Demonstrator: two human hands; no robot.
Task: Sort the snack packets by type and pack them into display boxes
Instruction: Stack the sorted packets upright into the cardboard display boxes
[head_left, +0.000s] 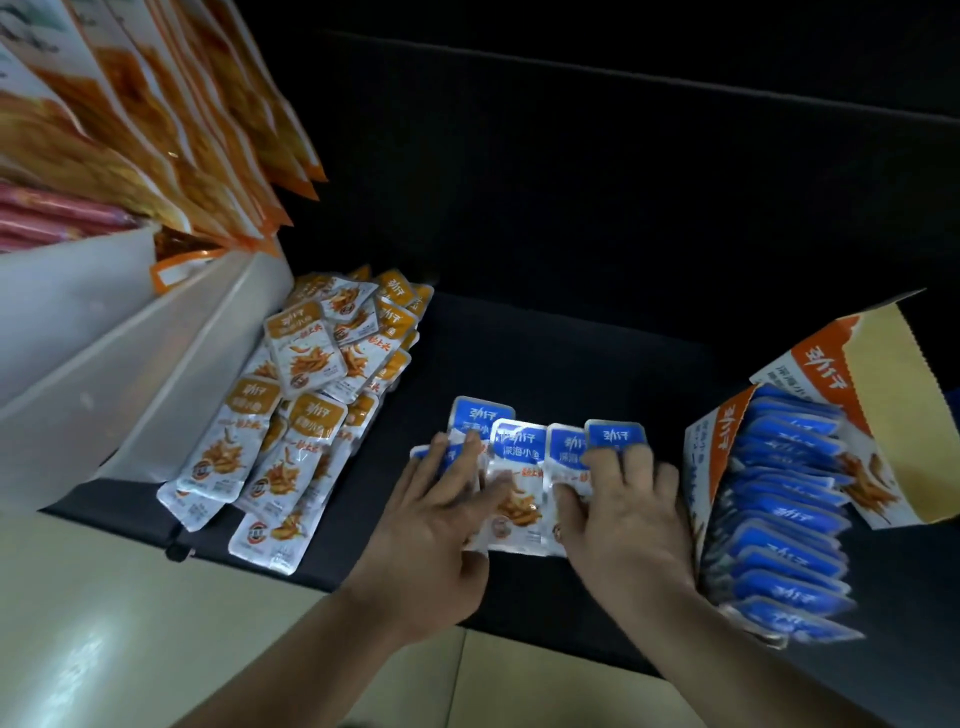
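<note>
Fingers of the left hand lie spread flat on a fanned row of blue-topped foil snack packets on the black tabletop. The right hand, palm down, covers the row's right end with bent fingers, grip unclear, beside the orange-and-white cardboard display box.

Large orange bags above white plastic bins, pink sticks alongside, pale tiled floor below

Several blue-topped packets lie fanned flat just left of the open display box, which holds a row of blue packets; orange-topped packets heap farther left.
</note>
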